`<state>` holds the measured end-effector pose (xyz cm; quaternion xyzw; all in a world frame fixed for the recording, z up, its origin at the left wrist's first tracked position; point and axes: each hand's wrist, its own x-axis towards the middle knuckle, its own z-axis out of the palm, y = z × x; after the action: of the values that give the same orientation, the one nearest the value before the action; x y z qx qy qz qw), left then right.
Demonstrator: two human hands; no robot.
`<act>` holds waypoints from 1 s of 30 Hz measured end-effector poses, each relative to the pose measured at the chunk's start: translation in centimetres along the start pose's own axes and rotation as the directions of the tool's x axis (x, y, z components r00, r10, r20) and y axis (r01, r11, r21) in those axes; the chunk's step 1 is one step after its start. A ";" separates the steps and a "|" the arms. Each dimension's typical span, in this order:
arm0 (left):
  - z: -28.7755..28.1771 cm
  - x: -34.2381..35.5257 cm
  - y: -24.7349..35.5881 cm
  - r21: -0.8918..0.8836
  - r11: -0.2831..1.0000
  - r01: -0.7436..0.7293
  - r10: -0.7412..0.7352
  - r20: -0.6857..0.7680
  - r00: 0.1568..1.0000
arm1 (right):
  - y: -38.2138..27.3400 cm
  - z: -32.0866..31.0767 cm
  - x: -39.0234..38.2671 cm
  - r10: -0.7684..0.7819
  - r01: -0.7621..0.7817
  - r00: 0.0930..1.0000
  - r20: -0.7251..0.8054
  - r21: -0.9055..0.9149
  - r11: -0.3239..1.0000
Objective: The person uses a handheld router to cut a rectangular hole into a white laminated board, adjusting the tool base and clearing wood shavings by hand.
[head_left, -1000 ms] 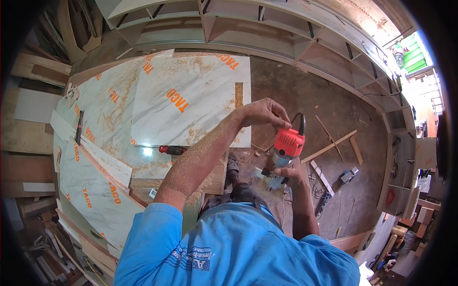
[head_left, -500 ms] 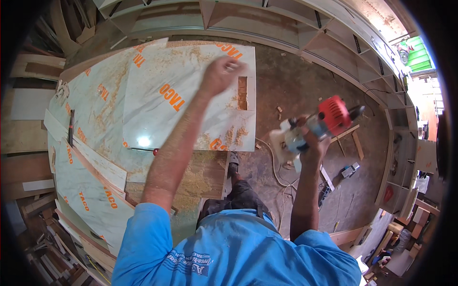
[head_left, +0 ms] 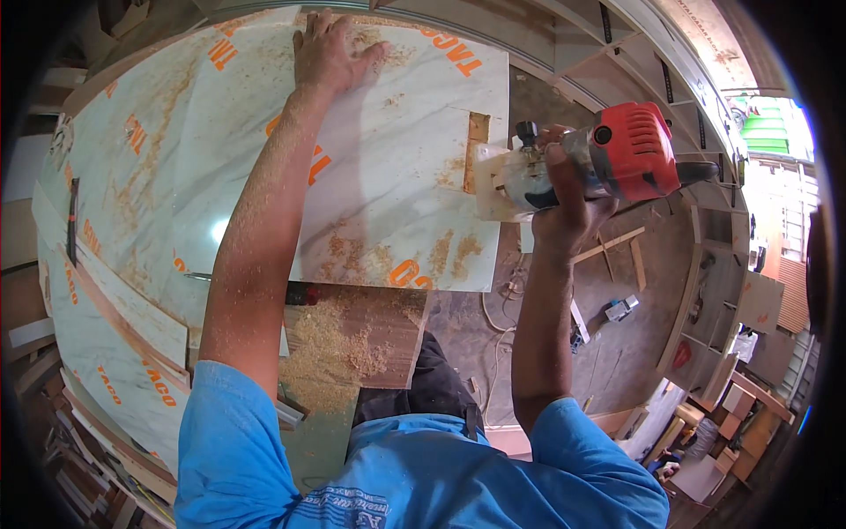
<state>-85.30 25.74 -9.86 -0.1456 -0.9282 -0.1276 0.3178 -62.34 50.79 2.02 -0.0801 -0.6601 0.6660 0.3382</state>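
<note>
Right hand (head_left: 571, 198) grips the red router (head_left: 627, 148), long axis crosswise, base (head_left: 487, 192) pointing left.

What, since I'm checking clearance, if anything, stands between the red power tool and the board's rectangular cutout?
Nothing visible stands between the power tool in the right hand and the cutout; sawdust lies beside it, and the left hand is well away.

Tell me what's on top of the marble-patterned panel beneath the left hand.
Sawdust patches lie on the panel, with the left hand spread over it. The left forearm and red power tool hide whatever lies behind them.
</note>
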 end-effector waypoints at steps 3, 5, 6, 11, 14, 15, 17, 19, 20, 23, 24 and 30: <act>-1.1 0.8 1.9 -0.109 0.993 0.051 -0.044 0.071 0.997 | 1.0 0.0 -0.5 0.033 -0.033 0.999 0.004 -0.006 0.999; -2.7 1.5 2.9 -0.243 0.962 0.127 -0.076 0.206 0.976 | 1.3 0.0 -0.9 0.043 -0.043 0.999 -0.011 -0.024 0.999; -2.9 1.3 2.6 -0.211 0.970 0.121 -0.080 0.193 0.978 | 1.7 0.3 -1.1 0.036 -0.037 0.999 -0.002 -0.031 0.999; -4.1 1.4 2.6 -0.222 0.963 0.152 -0.086 0.283 0.955 | 2.9 1.4 -1.7 -0.028 0.030 0.998 0.056 -0.036 0.999; -3.2 0.8 2.2 -0.218 0.955 0.201 -0.146 0.247 0.958 | 3.4 2.3 -2.0 -0.083 0.089 0.995 0.061 -0.103 0.991; -2.7 0.8 2.0 -0.188 0.962 0.196 -0.155 0.214 0.965 | 3.7 2.5 -2.1 -0.110 0.114 0.993 0.047 -0.088 0.990; -1.9 0.4 1.6 -0.156 0.967 0.202 -0.172 0.185 0.968 | 3.9 2.8 -2.4 -0.131 0.134 0.990 0.042 -0.076 0.988; -1.9 0.5 1.8 -0.149 0.976 0.160 -0.137 0.154 0.979 | 3.7 3.2 -2.6 -0.134 0.137 0.990 0.042 -0.077 0.988; -1.8 0.6 1.8 -0.149 0.975 0.166 -0.142 0.158 0.977 | 3.7 3.3 -2.6 -0.130 0.133 0.990 0.046 -0.081 0.988; -2.3 0.8 1.9 -0.230 0.947 0.227 -0.172 0.236 0.956 | 3.9 3.5 -2.7 -0.144 0.150 0.988 0.057 -0.128 0.980; -2.3 0.8 1.9 -0.223 0.951 0.215 -0.172 0.196 0.965 | 3.9 3.7 -2.8 -0.126 0.128 0.992 0.027 -0.115 0.985; -1.6 0.8 1.6 -0.194 0.957 0.217 -0.185 0.167 0.968 | 4.0 4.1 -3.1 -0.151 0.159 0.986 0.063 -0.142 0.977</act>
<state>-84.46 26.88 -7.93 -0.0921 -0.9403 -0.2457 0.2167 -63.65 46.15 -2.31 -0.0357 -0.7199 0.5892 0.3650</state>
